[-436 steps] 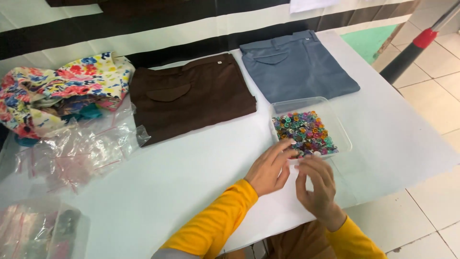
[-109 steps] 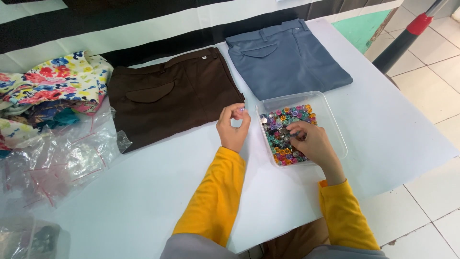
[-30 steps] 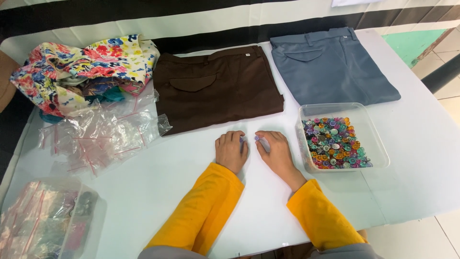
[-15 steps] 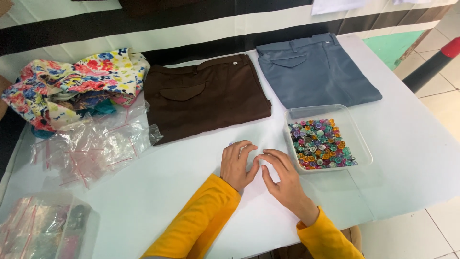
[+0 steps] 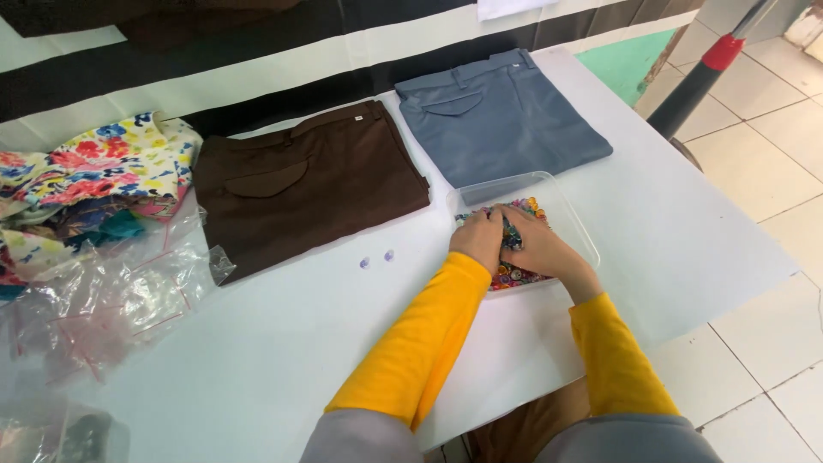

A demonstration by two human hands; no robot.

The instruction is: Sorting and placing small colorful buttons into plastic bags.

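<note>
Reaching with left hand [image 5: 480,240] and right hand [image 5: 542,249] into a clear plastic tray [image 5: 576,225] of mixed coloured buttons [image 5: 513,274] right of centre, fingers curled down among them, grip hidden. Lying just left of the tray on the white table [image 5: 257,360]: two small pale purple buttons [image 5: 376,259]. Sitting folded above: brown trousers [image 5: 309,184] at centre, blue-grey trousers [image 5: 501,116] upper right. Spreading at left: floral fabric [image 5: 86,184] and crumpled clear plastic bags [image 5: 103,300]. Crossing the upper right corner: a red-and-black pole [image 5: 703,73].
</note>
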